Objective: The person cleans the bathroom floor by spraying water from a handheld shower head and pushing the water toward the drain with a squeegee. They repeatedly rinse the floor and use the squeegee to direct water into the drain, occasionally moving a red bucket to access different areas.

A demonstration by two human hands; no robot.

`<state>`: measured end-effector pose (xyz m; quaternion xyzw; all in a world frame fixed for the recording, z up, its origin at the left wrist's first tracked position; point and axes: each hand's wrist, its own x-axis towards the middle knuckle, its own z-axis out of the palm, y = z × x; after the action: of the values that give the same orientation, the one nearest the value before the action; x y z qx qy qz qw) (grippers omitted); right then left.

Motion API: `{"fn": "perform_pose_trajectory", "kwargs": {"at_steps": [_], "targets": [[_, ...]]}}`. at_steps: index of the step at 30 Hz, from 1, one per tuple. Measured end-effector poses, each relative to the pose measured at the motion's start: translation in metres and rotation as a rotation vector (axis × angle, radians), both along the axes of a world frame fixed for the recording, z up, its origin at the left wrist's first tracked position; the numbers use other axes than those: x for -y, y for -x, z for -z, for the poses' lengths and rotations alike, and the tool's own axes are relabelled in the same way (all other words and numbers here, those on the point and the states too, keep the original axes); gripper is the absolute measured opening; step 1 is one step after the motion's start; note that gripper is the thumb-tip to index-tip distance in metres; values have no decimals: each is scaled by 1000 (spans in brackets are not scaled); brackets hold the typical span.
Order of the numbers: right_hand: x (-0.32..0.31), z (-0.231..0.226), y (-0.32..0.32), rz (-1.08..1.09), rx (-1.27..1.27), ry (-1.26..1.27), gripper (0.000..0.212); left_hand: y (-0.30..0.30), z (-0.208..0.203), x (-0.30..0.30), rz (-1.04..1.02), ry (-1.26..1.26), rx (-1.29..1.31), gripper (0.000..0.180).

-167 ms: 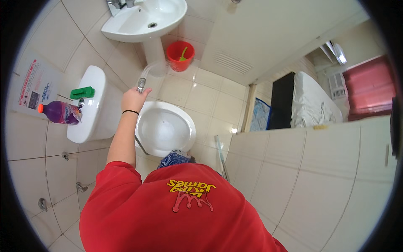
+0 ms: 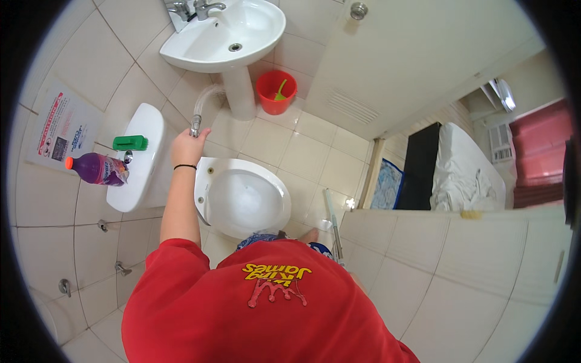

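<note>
A person in a red shirt (image 2: 266,314) leans over a small tiled bathroom, left hand (image 2: 186,148) wrapped around a metal spray nozzle (image 2: 195,125) held just beyond the toilet tank, with the thumb sticking out to the side. The right hand is out of sight, so I cannot tell what it is doing. The step in hand seems to be spraying: clear water (image 2: 209,97) arcs from the nozzle towards the sink pedestal (image 2: 239,91). To my eye, the next move calls for a firm hold and a turn of the wrist to steer the jet, with the forearm kept clear of the tank lid (image 2: 147,124). On that lid are 2 things: a green brush (image 2: 130,143) and a purple bottle (image 2: 100,169) with an orange cap, lying tilted. The white toilet bowl (image 2: 242,212) is uncovered beside the person. Pale square tiles cover the floor (image 2: 296,142); a red bucket (image 2: 275,109) holding a green-handled item (image 2: 281,89) stands beside the pedestal, below the white sink (image 2: 260,27). A pole (image 2: 332,218) leans near the low wall, and past the open door (image 2: 399,54) are a white-covered bed (image 2: 457,172) and a reddish curtain (image 2: 541,151).
</note>
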<state>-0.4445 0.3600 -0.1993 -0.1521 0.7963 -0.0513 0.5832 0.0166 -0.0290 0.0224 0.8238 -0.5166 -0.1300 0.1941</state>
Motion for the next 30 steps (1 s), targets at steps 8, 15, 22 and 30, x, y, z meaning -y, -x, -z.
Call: {"fn": "perform_pose_trajectory", "kwargs": {"at_steps": [8, 15, 22, 30], "targets": [[229, -39, 75, 282, 532, 100, 35, 22, 8, 0, -223, 96, 38, 49], [465, -133, 80, -206, 635, 554, 36, 47, -22, 3, -419, 2, 169, 52], [672, -203, 70, -639, -231, 1461, 49, 99, -30, -24, -532, -158, 89, 52], [815, -301, 42, -182, 480, 1312, 65, 161, -9, -37, -471, -175, 78, 48]]}}
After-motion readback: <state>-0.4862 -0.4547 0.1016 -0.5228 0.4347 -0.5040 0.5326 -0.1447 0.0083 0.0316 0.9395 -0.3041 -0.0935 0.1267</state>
